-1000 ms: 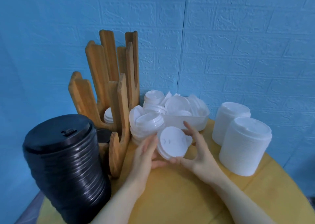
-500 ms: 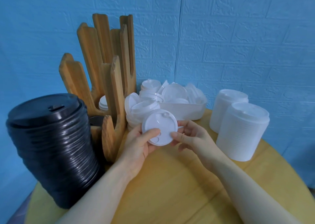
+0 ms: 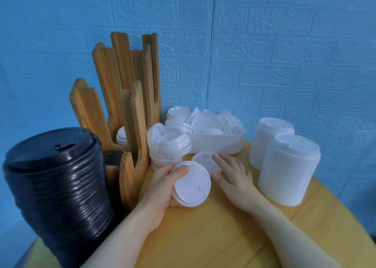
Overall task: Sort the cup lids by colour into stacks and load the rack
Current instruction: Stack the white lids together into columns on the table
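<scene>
Change: half a second ago both hands pinched one white lid between them; now the left hand [image 3: 162, 183] alone holds a small stack of white lids [image 3: 191, 184], and the right hand [image 3: 232, 173] has let go and moved to a second lid lying on the table.
Held lids: a few nested white lids, top face tilted toward the camera, gripped by the left hand with the thumb curled over the upper rim and the fingers underneath.
Left hand: closed around the held lids, just above the table.
Right hand: fingers straight and slightly spread, fingertips resting on the loose white lid [image 3: 204, 160]; it grips nothing.
Loose white lid: flat on the table, just beyond the held lids and under the right fingertips, in front of the tub.
White tub [image 3: 215, 145]: past both hands, heaped with jumbled white lids; a leaning pile of white lids [image 3: 168, 145] stands at its left end, just beyond the left hand.
Wooden rack [image 3: 130, 104]: left of the left hand, upright slats; a few white lids [image 3: 121, 137] sit in one slot and a black lid [image 3: 113, 157] in a lower one.
Black lid stack [image 3: 55, 186]: tall, far left of the left hand, nearest the camera.
White lid stacks: two tall ones right of the right hand, the near stack [image 3: 288, 168] and the far stack [image 3: 268, 137] behind it.
Table [image 3: 203, 237]: yellow wood, against a blue brick-pattern wall [image 3: 264, 53].
</scene>
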### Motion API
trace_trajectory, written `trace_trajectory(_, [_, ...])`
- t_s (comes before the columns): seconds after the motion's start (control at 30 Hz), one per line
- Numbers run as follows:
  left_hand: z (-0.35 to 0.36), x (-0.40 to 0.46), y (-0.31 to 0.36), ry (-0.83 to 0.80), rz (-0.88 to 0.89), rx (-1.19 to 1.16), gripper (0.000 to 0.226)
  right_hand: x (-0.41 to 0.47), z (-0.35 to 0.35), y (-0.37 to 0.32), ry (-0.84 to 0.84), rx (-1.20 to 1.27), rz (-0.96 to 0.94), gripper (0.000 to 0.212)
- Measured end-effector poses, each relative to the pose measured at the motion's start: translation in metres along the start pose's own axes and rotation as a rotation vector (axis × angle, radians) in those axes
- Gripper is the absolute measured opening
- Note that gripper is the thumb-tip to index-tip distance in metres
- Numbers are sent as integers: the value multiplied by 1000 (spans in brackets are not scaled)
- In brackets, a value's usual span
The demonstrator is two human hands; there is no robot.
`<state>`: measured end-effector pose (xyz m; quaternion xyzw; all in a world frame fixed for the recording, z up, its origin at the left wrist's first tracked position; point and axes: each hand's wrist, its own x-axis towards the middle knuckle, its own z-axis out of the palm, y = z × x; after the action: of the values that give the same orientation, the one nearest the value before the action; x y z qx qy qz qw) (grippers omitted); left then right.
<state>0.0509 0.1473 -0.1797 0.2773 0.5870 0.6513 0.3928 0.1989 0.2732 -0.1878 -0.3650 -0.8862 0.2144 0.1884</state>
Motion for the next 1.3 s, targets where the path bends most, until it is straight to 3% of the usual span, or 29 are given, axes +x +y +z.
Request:
trace_trajectory(0.1, [1,0,1,62,-10,-38,15,2,4,8,-8,-88,32,44])
trace_trajectory(0.27, [0,-1,4,107,-41,-180,18,5,5,9,294,-82,-3,6])
trace_trajectory(0.33, [0,-2,4,100,-48,-220,20,5,3,8,397,124,-4,9])
trace_trajectory(0.47, [3,-2,3,98,-42,-271,24,-3,-7,-11,489,792,10,17])
trace_trajectory(0.63, [7,-3,2,75,-10,-309,30,-1,-15,-19,372,1344,250,22])
trace_trajectory(0.8, [7,-3,4,37,31,-359,32,-1,-20,-20,198,1691,304,17])
trace_trajectory(1.03, [8,-5,4,-94,40,-441,54,-3,-16,-23,-42,1710,246,15])
trace_trajectory(1.2, [6,-4,1,-109,114,-364,54,-10,-16,-15,-270,1184,130,24])
trace_trajectory(1.3, [4,-2,1,-89,145,-308,55,-12,-12,-16,-288,1013,114,46])
